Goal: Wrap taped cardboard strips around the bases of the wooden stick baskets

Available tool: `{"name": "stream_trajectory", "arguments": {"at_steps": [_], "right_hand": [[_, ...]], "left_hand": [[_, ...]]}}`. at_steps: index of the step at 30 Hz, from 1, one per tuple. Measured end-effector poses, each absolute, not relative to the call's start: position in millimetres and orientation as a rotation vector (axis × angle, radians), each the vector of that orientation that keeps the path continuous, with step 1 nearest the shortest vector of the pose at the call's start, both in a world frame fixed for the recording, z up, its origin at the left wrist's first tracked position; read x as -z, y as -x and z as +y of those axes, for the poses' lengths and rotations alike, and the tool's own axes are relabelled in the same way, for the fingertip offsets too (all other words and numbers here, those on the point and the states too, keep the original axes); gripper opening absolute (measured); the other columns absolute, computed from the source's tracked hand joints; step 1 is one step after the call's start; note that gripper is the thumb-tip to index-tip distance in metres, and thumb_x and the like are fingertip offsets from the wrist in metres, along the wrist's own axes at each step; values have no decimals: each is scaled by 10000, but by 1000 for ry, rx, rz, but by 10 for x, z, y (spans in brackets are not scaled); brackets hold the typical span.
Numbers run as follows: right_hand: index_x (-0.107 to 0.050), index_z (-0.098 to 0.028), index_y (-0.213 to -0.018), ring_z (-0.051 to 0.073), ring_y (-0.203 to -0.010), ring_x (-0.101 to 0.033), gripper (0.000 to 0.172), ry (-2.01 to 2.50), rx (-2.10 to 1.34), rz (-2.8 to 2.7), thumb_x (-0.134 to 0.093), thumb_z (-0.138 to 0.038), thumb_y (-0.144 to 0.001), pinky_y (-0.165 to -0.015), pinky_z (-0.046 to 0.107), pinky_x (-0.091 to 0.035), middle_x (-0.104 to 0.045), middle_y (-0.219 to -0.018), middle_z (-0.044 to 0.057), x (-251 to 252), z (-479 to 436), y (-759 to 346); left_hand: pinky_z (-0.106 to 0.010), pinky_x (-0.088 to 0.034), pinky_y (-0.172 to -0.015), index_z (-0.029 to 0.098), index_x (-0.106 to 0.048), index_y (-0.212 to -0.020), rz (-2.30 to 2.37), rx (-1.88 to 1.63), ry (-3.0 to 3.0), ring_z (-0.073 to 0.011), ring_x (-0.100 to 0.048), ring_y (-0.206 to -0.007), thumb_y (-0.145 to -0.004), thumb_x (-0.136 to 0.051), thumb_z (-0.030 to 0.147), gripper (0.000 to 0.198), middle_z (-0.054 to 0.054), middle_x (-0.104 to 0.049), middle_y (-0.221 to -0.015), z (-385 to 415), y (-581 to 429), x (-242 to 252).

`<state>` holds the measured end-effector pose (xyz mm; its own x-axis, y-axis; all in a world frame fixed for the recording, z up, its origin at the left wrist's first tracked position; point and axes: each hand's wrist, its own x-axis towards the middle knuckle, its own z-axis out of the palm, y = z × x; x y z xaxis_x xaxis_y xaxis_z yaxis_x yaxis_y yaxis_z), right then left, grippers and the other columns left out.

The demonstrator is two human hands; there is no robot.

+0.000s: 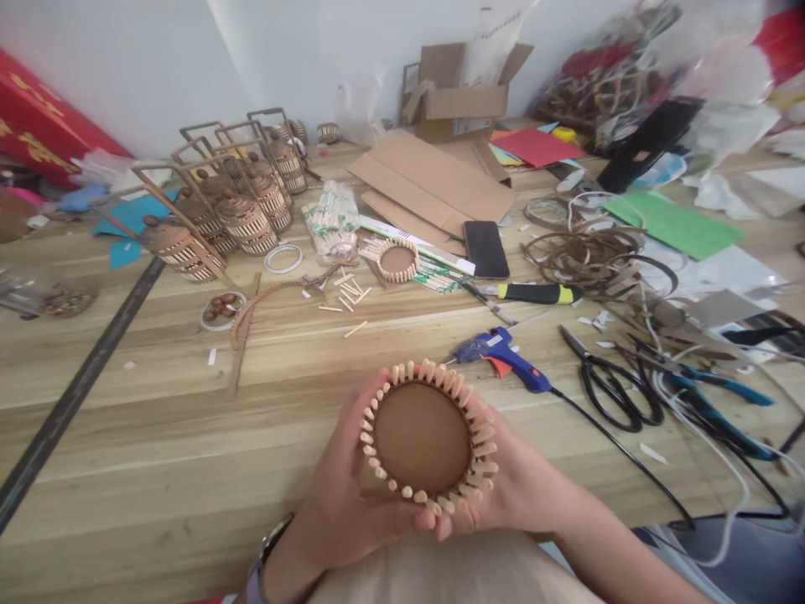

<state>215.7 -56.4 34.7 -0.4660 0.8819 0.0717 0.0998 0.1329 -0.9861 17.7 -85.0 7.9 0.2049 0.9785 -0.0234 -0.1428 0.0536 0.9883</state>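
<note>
Between both palms I hold a round cardboard disc ringed with wooden sticks [423, 438], low over the front of the table. My left hand [343, 478] wraps its left side, and my right hand [519, 478] wraps the right side. Both thumbs meet at the near rim; the far fingers are partly hidden behind the sticks. Just beyond lies a blue glue gun [503, 352], its nozzle pointing left. A second, smaller stick-ringed disc [398, 261] rests farther back, with loose short sticks [352, 291] to its left.
Several small lidded stick baskets with handles [248, 216] stand back left. Black scissors [620, 390], blue-handled pliers [717, 411] and a utility knife [537, 293] lie on the right. A phone [485, 249], cardboard sheets [440, 180] and coiled strips [579, 252] sit behind.
</note>
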Motion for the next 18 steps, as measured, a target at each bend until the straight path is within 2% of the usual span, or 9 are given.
{"name": "stream_trajectory", "arguments": {"at_steps": [2, 7, 11, 14, 16, 18], "right_hand": [[-434, -250, -1412, 324, -1283, -537, 979, 939, -1404, -1766, -894, -489, -581, -1056, 432, -468, -532, -1405, 144, -367, -560, -2191], [-371, -220, -1457, 330, -1331, -492, 1029, 923, -1428, -1931, -888, -448, -596, -1061, 410, -461, -485, -1451, 178, -351, -523, -2265], [-301, -215, -1510, 287, -1266, -560, 1051, 912, -1483, -1992, -871, -419, -651, -1042, 364, -473, -557, -1396, 150, -296, -531, -2263], [-364, -245, -1491, 226, -1074, -667, 823, 886, -1604, -1980, -770, -406, -793, -920, 307, -533, -676, -1243, 83, -253, -565, -2236], [-415, -255, -1465, 196, -956, -693, 625, 898, -1632, -1973, -656, -383, -902, -841, 288, -544, -730, -1112, 46, -217, -580, -2238], [-445, -253, -1446, 188, -897, -691, 511, 998, -1495, -2047, -575, -332, -958, -821, 300, -532, -747, -1009, 31, -165, -579, -2275]], "left_hand": [[-573, -303, -1161, 291, -435, -1479, 987, -1068, -1230, -432, -378, -1396, -537, -951, 308, 1074, -122, -389, -1547, -877, -129, -59], [-611, -383, -1101, 385, -328, -1524, 867, -1058, -1202, -417, -523, -1288, -584, -901, 162, 1124, -97, -464, -1505, -915, -80, -38], [-588, -422, -1080, 414, -274, -1536, 865, -1083, -1240, -410, -528, -1289, -548, -889, 74, 1213, -78, -491, -1491, -933, -82, 5], [-517, -470, -1058, 432, -239, -1539, 910, -1054, -1222, -377, -548, -1281, -527, -908, 93, 1259, -64, -503, -1485, -942, -57, 40], [-470, -484, -1048, 377, -282, -1530, 968, -1048, -1167, -361, -550, -1282, -538, -915, 156, 1198, -83, -534, -1453, -926, -22, 28], [-438, -488, -1039, 293, -374, -1486, 1077, -1068, -1092, -355, -556, -1271, -549, -916, 229, 1084, -115, -570, -1403, -879, 25, -8]]}}
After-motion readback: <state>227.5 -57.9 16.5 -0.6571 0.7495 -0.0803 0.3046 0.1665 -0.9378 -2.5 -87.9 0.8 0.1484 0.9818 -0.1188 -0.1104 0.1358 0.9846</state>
